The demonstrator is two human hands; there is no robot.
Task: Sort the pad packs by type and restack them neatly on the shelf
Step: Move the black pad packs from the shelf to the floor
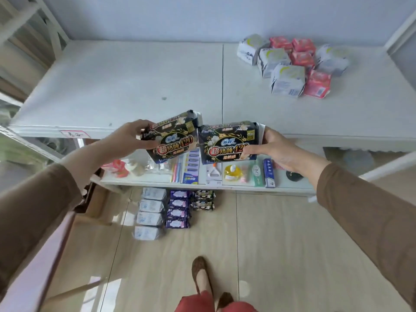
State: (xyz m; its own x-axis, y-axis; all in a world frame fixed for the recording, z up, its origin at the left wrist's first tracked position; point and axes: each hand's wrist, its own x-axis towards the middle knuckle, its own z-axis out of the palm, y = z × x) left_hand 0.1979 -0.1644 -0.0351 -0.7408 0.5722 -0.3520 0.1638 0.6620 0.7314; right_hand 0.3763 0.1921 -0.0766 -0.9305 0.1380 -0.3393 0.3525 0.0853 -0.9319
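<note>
I hold two black pad packs side by side just in front of the white shelf [139, 82]. My left hand [132, 137] grips the left black pack [174, 137], which is tilted. My right hand [273, 146] grips the right black pack [227, 141]. At the shelf's back right lie several white-grey packs [287, 79] mixed with several pink packs [317, 84]. On the floor below stand a column of light blue packs [150, 212], a column of purple packs [179, 209] and two more black packs [203, 200].
A lower shelf [157, 180] carries toothbrushes, toothpaste boxes [269, 173], a yellow item and pink items. A cardboard box [94, 199] sits on the floor at left. My feet [202, 275] stand on the tiled floor. A price label [75, 134] hangs on the shelf edge.
</note>
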